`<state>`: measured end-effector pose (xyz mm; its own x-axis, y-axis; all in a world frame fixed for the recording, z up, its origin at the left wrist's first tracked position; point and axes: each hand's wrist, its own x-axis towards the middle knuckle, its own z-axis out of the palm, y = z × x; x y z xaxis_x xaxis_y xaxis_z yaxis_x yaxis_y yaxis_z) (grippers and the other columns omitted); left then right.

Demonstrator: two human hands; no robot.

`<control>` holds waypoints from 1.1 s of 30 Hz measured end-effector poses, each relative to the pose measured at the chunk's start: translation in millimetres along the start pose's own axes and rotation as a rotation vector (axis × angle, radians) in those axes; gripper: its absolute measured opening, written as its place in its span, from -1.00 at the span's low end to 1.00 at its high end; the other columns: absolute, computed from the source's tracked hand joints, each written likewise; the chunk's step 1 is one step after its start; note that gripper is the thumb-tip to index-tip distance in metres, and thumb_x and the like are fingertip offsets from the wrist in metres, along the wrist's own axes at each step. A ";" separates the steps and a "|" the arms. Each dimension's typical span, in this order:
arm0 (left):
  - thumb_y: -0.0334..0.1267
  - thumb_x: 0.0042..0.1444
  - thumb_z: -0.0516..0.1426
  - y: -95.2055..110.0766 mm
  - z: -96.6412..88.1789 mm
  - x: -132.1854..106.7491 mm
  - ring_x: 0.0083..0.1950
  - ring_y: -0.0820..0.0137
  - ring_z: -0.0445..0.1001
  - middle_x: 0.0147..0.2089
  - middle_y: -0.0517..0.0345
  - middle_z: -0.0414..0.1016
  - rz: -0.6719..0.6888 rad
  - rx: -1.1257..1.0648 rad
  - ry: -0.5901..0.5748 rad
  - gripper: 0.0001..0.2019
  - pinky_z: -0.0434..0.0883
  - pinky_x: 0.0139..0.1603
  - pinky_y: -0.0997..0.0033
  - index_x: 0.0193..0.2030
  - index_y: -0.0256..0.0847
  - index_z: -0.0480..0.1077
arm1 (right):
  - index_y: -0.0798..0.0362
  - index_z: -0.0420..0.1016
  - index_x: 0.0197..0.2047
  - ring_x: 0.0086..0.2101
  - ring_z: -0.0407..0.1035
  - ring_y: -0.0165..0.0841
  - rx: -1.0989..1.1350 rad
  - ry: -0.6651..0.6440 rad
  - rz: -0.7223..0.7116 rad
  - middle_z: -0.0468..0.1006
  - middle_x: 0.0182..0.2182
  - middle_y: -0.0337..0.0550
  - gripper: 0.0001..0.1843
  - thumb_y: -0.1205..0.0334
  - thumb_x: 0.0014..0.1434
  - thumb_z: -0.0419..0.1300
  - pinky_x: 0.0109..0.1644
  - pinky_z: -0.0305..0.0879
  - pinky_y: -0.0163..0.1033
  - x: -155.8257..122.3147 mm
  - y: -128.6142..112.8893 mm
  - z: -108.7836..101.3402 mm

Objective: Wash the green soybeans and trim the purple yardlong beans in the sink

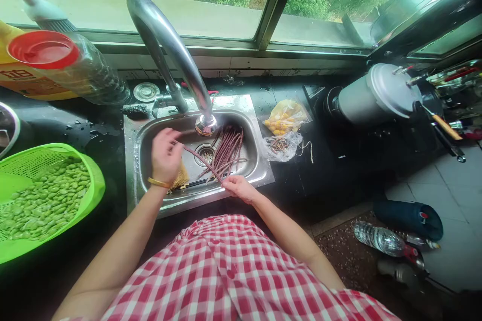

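A purple long bean (203, 161) stretches slantwise between my two hands above the sink (258, 148). My right hand (240, 188) pinches its near end at the sink's front edge. My left hand (165, 156), slightly blurred and with a yellow band at the wrist, has its fingers closed at the bean's other end over the left side of the basin. A bundle of purple long beans (229, 148) lies in the basin, right of the drain (206, 153). Partly behind my left hand is a yellowish-brown sponge-like thing (181, 176), with a thin dark stick beside it.
The faucet (169, 50) arches over the basin. Green shelled beans (48, 198) fill a green colander (98, 185) on the left. Right of the sink lie two plastic bags (286, 118). Farther right stands a pressure cooker (376, 94). A red-lidded jar (94, 70) stands back left.
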<state>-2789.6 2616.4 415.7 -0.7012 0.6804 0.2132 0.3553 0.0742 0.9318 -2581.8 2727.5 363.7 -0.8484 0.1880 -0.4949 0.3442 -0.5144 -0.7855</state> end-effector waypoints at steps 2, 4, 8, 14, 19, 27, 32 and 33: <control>-0.18 0.11 0.09 4.4 21.4 -17.5 -0.09 0.33 0.37 -0.03 0.01 0.41 0.265 0.272 -0.328 -0.80 0.32 -0.11 0.30 -0.16 -0.16 0.41 | 0.11 0.31 -0.50 -0.68 -0.11 -0.60 -0.035 0.041 -0.037 0.12 -0.72 -0.44 -0.65 -0.02 -0.12 0.26 -0.61 -0.25 -0.39 1.5 -4.6 -0.9; -0.17 0.17 0.02 5.6 41.8 -29.3 -0.14 0.34 0.38 -0.10 -0.02 0.45 0.424 0.409 -0.610 -0.78 0.30 -0.10 0.28 -0.19 -0.19 0.43 | 0.10 0.28 -0.52 -0.68 -0.14 -0.61 -0.022 0.041 -0.051 0.10 -0.71 -0.45 -0.65 -0.01 -0.10 0.24 -0.61 -0.27 -0.38 1.5 -8.6 -2.6; -0.20 0.24 -0.07 -0.9 59.9 -33.5 -0.23 0.39 0.36 -0.23 0.03 0.48 0.508 0.464 -0.787 -0.73 0.27 -0.15 0.37 -0.17 -0.22 0.43 | 0.11 0.29 -0.53 -0.68 -0.13 -0.61 0.053 -0.019 -0.032 0.12 -0.69 -0.43 -0.68 0.03 -0.10 0.24 -0.60 -0.29 -0.37 -2.8 -13.8 -7.4; -0.19 0.24 -0.07 -7.8 54.6 -33.4 -0.23 0.40 0.32 -0.26 0.03 0.44 0.536 0.448 -0.789 -0.72 0.25 -0.19 0.42 -0.15 -0.22 0.42 | 0.14 0.36 -0.51 -0.68 -0.10 -0.61 0.081 -0.035 0.055 0.19 -0.69 -0.39 -0.79 0.17 -0.16 0.23 -0.61 -0.31 -0.38 -6.7 -19.8 -9.4; -0.19 0.25 -0.10 -5.7 55.4 -34.0 -0.30 0.39 0.28 -0.34 0.05 0.40 0.627 0.589 -0.788 -0.70 0.21 -0.29 0.41 -0.20 -0.19 0.44 | 0.10 0.29 -0.60 -0.71 -0.14 -0.60 -0.029 -0.013 0.074 0.13 -0.76 -0.42 -0.89 0.25 -0.18 0.14 -0.63 -0.31 -0.38 1.0 -21.7 -10.0; -0.20 0.25 -0.08 -11.1 64.6 -35.8 -0.34 0.40 0.26 -0.40 0.08 0.39 0.613 0.579 -0.725 -0.71 0.21 -0.30 0.41 -0.31 -0.25 0.41 | 0.08 0.19 -0.67 -0.73 -0.16 -0.62 -0.210 0.221 0.061 0.06 -0.79 -0.45 -0.81 0.25 -0.18 0.15 -0.66 -0.30 -0.38 8.3 -23.2 -3.9; -0.24 0.21 -0.01 -11.9 70.6 -40.4 -0.31 0.42 0.33 -0.38 0.11 0.43 0.404 0.361 -0.506 -0.80 0.26 -0.22 0.40 -0.30 -0.26 0.39 | 0.09 0.27 -0.60 -0.74 -0.17 -0.62 -0.007 0.249 0.028 0.09 -0.79 -0.46 -0.88 0.23 -0.20 0.12 -0.66 -0.33 -0.38 11.0 -27.9 -0.7; -0.23 0.20 0.01 -10.0 71.0 -40.2 -0.32 0.43 0.33 -0.38 0.11 0.44 0.368 0.325 -0.468 -0.81 0.27 -0.22 0.40 -0.31 -0.26 0.40 | 0.10 0.28 -0.59 -0.74 -0.17 -0.63 0.023 0.244 0.007 0.09 -0.79 -0.45 -0.89 0.24 -0.22 0.12 -0.66 -0.34 -0.39 11.6 -30.1 0.3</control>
<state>-2721.1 2640.1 377.0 -0.1829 0.9418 0.2819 0.7386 -0.0576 0.6717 -2602.2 2744.9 381.7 -0.7230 0.3790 -0.5776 0.3382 -0.5348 -0.7743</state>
